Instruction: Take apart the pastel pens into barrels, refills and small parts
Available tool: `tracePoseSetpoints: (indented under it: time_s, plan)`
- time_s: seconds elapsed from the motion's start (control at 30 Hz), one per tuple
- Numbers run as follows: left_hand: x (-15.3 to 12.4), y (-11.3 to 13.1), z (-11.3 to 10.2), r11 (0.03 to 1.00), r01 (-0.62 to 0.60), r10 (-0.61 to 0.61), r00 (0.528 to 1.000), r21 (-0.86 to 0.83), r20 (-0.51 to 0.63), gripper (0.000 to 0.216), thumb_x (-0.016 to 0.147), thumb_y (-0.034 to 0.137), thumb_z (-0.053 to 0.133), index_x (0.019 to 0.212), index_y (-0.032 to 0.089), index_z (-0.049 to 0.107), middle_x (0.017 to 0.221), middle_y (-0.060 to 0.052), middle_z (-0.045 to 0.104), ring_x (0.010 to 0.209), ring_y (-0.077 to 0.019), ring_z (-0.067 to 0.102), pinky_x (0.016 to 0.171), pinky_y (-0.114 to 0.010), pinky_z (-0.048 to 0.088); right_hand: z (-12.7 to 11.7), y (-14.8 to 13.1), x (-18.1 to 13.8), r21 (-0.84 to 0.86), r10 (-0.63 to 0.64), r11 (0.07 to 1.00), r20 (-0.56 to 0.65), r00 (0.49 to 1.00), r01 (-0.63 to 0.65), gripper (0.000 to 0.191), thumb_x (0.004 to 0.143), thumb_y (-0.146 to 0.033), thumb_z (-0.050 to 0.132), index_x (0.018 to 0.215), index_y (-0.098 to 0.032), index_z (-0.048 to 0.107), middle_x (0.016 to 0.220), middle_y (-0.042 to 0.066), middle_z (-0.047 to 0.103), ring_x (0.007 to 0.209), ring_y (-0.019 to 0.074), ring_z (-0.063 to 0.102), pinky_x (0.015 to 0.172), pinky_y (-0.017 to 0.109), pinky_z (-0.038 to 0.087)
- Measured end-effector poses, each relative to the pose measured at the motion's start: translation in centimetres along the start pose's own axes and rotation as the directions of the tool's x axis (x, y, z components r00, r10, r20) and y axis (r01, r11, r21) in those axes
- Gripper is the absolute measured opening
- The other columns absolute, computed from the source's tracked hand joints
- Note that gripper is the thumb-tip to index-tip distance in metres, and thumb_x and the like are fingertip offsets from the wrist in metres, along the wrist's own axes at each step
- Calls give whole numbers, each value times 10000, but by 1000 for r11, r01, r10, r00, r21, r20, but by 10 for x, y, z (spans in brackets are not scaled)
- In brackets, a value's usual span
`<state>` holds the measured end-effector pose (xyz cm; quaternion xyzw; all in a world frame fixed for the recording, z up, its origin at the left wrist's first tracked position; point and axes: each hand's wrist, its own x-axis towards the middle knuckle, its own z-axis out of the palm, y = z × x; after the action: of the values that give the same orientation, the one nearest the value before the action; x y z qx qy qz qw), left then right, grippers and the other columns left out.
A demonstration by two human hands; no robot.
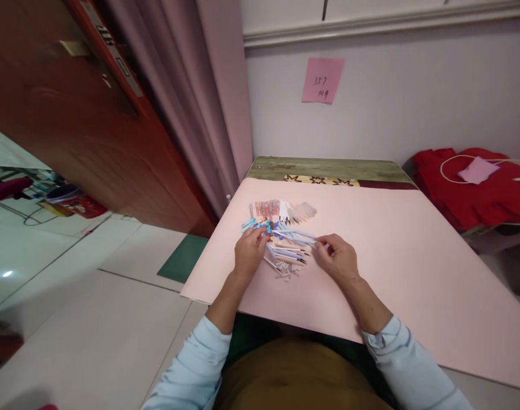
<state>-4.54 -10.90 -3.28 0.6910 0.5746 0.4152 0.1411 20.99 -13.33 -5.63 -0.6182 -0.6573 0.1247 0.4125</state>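
My right hand (337, 257) is closed, its thumb and fingertips pinching the end of a slim pale blue pen-like stick (297, 236), which points left toward my other hand. My left hand (249, 250) is closed too, its fingertips together beside small blue and orange-brown pieces (269, 226); what they grip is too small to make out. Under and between the hands lie several slim sticks with dark tips (290, 254). Nearer me is a small heap of clear and whitish bits (289, 270). Beyond the hands lie reddish clear tubes (267, 208), white dark-tipped sticks (285, 212) and translucent tubes (306, 212).
The pale pink table cover (413, 273) stretches far to the right. Behind it shows a green wooden tabletop (328, 166). Red cloth (477, 191) with a cable lies at the right. A brown door (114, 142) and purple curtain (187, 97) stand at the left.
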Motion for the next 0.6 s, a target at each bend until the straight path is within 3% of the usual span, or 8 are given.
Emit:
tracePoseSetpoints:
  time_s: [0.1,0.2,0.47,0.6]
  plan:
    - [18,4,10,948,-245,215,963,204,160,269,841,168,589,1067,259,703,1013,-71,627,983,-226,545,884,-346,415,-3,1,2,33,10,999,-66,998,-8,207,816,-351,539,804,-211,690,788,27,663,576,136,547,600,274,436]
    - [32,4,18,861,-383,283,908,336,310,218,835,155,599,987,259,716,984,-69,613,979,-236,519,873,-371,407,-4,0,3,32,36,999,-45,998,-35,194,806,-339,542,785,-214,688,765,20,654,581,137,547,601,271,432]
    - [48,0,26,720,-556,367,813,415,451,178,880,141,528,831,212,684,885,-88,598,906,-237,507,787,-371,386,-5,-7,4,31,46,998,40,998,-47,198,780,-293,553,847,-226,727,742,4,641,580,128,552,576,257,413]
    - [51,3,24,755,-537,367,822,376,436,166,882,154,538,827,211,683,859,-83,614,896,-229,519,785,-361,386,-5,-4,5,30,53,998,24,998,-54,209,784,-288,545,846,-225,735,742,9,645,580,132,553,576,261,418]
